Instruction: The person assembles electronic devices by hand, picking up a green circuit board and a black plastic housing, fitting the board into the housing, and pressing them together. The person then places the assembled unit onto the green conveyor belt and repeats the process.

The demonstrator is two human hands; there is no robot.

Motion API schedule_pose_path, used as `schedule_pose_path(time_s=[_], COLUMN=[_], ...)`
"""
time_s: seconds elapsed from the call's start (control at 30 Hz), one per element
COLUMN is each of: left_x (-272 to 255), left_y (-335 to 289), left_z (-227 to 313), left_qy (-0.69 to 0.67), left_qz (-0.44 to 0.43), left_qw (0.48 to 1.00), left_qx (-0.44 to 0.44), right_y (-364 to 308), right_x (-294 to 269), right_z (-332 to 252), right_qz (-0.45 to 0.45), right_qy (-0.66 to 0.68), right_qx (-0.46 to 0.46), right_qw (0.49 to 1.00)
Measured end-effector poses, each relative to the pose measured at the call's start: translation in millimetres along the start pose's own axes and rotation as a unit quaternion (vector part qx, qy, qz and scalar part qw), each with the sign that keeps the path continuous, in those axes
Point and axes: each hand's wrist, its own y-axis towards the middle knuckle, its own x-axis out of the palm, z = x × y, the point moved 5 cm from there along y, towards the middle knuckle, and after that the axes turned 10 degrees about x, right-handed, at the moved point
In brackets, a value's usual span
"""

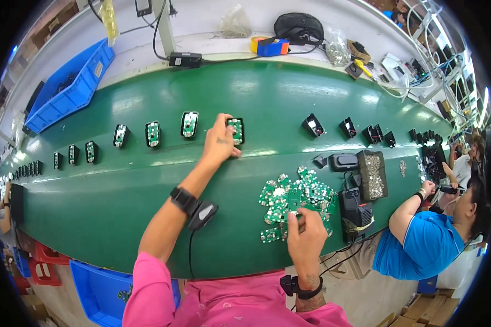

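My left hand (219,140) is closed around the side of a small black case (242,139) on the green bench. A green circuit board (235,129) sits inside that case, partly covered by my fingers. Lower right, my right hand (306,234) pinches the edge of a loose circuit board (294,198) at a heap of similar boards (275,210). To the left stands a row of black cases with boards in them, the nearest filled case (189,125) just beside my left hand. Open black cases (313,125) without visible boards stand to the right.
Right of the heap are a black box-shaped device (357,210) with cables and a tray of small metal parts (372,177). A blue crate (73,87) stands far left. A tape dispenser (270,47) lies on the back ledge. A person in blue (420,240) works at right.
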Motion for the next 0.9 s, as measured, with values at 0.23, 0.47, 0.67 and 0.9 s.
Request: schedule_pose_path(time_s=[0.23,0.47,0.67,0.9], left_x=[-3,131,191,201], left_y=[27,5,34,51], left_z=[5,84,54,39], left_qy=[0.389,0.383,0.413,0.370], left_qz=[0.107,-0.142,-0.118,-0.054], left_qw=[0.896,0.893,0.879,0.902], left_qx=[0.185,0.187,0.206,0.216], right_y=[12,17,-4,-8], right_x=[4,-3,-27,-14], right_z=[23,23,36,50], right_qz=[0.009,-0.060,-0.103,-0.189], right_qy=[-0.039,0.114,0.408,0.658], right_qx=[0.016,0.080,0.179,0.244], right_qw=[0.999,0.988,0.889,0.687])
